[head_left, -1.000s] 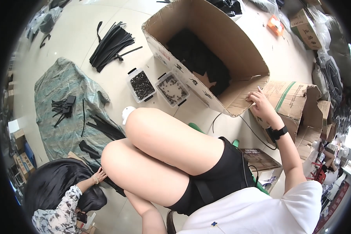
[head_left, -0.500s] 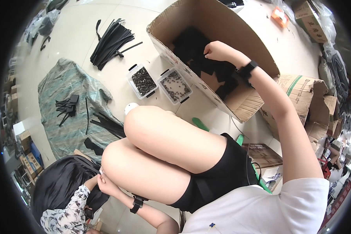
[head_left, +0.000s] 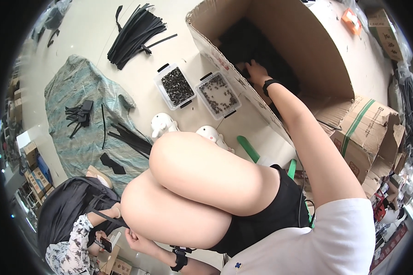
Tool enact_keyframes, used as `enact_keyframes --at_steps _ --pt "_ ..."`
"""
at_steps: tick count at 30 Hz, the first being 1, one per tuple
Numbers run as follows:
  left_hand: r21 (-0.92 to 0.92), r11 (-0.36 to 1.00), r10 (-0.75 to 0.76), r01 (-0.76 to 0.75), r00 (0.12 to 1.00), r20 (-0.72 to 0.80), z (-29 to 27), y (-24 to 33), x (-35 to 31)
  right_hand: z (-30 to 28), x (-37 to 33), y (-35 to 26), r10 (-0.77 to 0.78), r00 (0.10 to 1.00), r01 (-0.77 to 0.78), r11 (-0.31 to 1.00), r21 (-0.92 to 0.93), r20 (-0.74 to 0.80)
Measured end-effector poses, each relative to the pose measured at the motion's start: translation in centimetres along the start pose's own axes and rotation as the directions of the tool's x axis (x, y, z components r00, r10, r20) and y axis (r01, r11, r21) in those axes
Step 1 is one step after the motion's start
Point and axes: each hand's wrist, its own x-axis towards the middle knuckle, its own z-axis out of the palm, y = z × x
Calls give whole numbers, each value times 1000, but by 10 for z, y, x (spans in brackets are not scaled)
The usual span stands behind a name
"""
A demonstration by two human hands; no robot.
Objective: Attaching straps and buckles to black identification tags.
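My right hand (head_left: 257, 72) reaches into a large open cardboard box (head_left: 323, 59), its fingers apart and touching or just above the black flat pieces (head_left: 248, 39) heaped inside. What lies under the fingertips is dark and hard to make out. Low on the left, beside my knee, my left hand (head_left: 140, 240) has its fingers curled together at the end of a black strap (head_left: 109, 217). The strap runs toward another person's arm (head_left: 96, 219). Both my wrists carry black bands.
Two clear plastic tubs (head_left: 174, 86) of small dark parts stand left of the box. Beyond them lies a bundle of black strips (head_left: 135, 34). A green striped sheet (head_left: 78, 137) bears more black pieces. White figure-shaped slippers (head_left: 163, 123) show past my knees. Flattened cardboard (head_left: 358, 133) leans at right.
My right hand has gone from a closed hand over the box to opened fingers deeper inside. My left hand has shifted slightly down, and the strap now shows beside it. The view has shifted.
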Motion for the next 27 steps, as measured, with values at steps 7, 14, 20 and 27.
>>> enact_keyframes --at_steps 7,14,20,27 --pt "70 997 37 -35 999 -21 -3 16 -3 -4 -4 16 56 930 -119 981 153 363" --pt "-371 929 -47 8 994 -98 -34 65 -25 -128 -48 9 -100 956 33 971 237 276" --pt "-805 582 79 119 976 201 -62 77 -55 -249 -155 -10 -25 998 -17 792 610 61" --pt "-752 41 403 657 678 614 -34 121 -114 -297 -282 -87 -168 982 -17 347 938 81"
